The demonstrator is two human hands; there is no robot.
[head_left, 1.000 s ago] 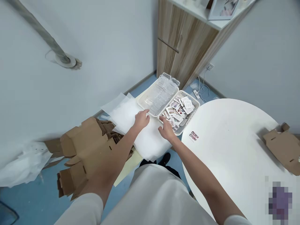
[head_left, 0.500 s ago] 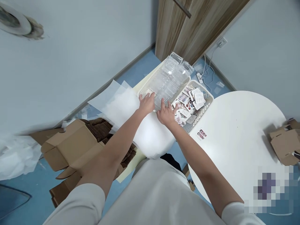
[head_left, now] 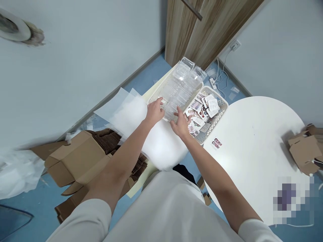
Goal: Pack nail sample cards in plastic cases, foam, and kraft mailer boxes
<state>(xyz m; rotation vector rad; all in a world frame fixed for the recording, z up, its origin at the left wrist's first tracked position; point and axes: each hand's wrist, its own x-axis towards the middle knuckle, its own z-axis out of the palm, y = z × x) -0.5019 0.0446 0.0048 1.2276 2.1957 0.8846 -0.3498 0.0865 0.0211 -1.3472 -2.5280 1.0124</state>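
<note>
Two bare hands of mine hang at the near end of a basket of clear plastic boxes. Left hand sits at the near left corner, forefinger and thumb apart, other fingers curled under. Right hand is at the near right corner, fingers spread, forefinger pointing far over the clear boxes, other fingertips by the second basket. No object visible in either; can't tell if any fingertip actually touches plastic. Hands either side of the near end, likely because that suits a two-handed reach.

Clear boxes lie packed in rows, the far ones piled up to the far rim; probably stacked so to save room. Second basket stands close along the right side, loose printed cards heaped in it, probably placed there so both stocks are in reach from one spot. White sheets lie flat on the near side, right in front of me, some edges jutting left. Left of those, brown cardboard lies spread, likely kept aside so it doesn't block the baskets.

Right: white round table, a single card near its left edge, apart from the heap, a brown carton at its right side. Wood-grain cabinet beyond.
</note>
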